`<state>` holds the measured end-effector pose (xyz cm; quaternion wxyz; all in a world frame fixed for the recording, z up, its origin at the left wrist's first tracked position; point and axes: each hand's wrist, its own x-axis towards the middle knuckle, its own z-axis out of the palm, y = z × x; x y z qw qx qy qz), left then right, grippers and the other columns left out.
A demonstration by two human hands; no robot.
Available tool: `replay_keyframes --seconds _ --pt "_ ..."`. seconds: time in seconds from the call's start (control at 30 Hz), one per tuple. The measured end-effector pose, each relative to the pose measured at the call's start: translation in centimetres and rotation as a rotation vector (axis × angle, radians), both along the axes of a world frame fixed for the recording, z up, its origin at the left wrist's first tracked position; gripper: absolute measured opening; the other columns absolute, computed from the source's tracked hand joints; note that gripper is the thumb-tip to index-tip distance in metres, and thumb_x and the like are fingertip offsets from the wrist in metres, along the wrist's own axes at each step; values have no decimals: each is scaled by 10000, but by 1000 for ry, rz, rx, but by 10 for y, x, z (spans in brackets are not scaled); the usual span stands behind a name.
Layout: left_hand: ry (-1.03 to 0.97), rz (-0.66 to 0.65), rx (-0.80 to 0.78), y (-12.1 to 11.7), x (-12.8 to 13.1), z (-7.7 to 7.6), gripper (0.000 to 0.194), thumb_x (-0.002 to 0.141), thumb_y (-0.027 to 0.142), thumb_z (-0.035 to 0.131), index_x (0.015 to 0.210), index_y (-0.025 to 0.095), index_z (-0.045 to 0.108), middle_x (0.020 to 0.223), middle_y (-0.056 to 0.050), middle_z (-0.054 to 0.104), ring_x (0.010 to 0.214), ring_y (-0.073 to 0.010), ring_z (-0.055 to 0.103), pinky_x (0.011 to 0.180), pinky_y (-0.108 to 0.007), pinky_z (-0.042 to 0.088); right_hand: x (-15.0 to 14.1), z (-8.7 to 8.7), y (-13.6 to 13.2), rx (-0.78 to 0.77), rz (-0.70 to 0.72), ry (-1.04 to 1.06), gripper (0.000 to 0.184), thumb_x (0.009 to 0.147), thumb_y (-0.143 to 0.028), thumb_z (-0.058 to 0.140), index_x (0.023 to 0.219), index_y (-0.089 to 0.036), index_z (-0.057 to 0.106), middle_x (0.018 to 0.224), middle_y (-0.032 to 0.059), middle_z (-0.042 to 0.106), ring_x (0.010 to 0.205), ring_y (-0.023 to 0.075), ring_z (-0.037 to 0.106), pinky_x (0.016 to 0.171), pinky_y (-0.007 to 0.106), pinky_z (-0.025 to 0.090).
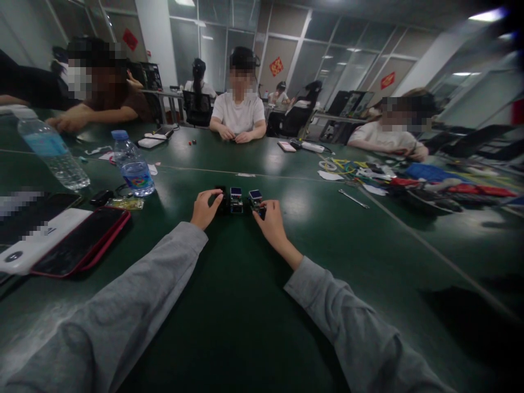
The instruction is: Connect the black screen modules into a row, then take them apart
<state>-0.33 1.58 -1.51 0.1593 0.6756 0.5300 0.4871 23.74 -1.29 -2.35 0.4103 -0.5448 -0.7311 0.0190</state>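
Observation:
Three small things stand in a row on the dark green table in front of me. My left hand (207, 208) has thumb and forefinger against a dark block (222, 203), whose details are lost in shadow. Beside it, untouched, is a small electronic module (236, 200) with a dark square screen on its upper side. A similar screen module (255, 195), turned a little, is pinched between the fingers of my right hand (270, 217). Those fingers hide its lower part.
Two water bottles (133, 166), phones (82, 240) and a car-key-sized black item (101, 197) lie to the left. On the right are a wrench (353, 198) and a heap of cables (347, 166). A person (238, 112) sits opposite; others sit at both sides.

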Motion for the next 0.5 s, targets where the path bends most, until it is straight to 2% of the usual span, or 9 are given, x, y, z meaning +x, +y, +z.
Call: replay_keyframes --seconds 0.2,0.3,0.4,0.5 --pt "-4 5 -32 4 -2 -4 284 936 408 535 1130 247 665 1249 -52 651 1240 -240 521 1085 -475 394 1 2 -7 -12 -87 -84 191 846 -170 559 1025 -162 493 1059 139 491 962 282 524 840 427 502" --pt "4 9 -34 4 -3 -4 277 935 403 535 1121 245 668 1246 -53 655 1236 -244 521 1087 -486 389 13 7 -23 -44 -73 -138 163 855 -200 538 1009 -168 492 1021 137 530 942 293 525 826 445 496" --pt "3 2 -34 3 -2 -4 279 938 401 528 1122 243 668 1251 -50 655 1238 -247 518 1077 -489 397 46 9 -57 -58 -28 -178 152 870 -241 504 1009 -180 490 1006 132 554 924 292 536 807 445 496" --pt "-3 -6 -6 2 -1 -3 267 939 391 528 1104 241 674 1233 -41 668 1221 -237 529 1075 -463 404 102 5 -108 -64 -54 -209 192 892 -318 487 1040 -196 495 980 126 570 890 294 553 785 457 497"
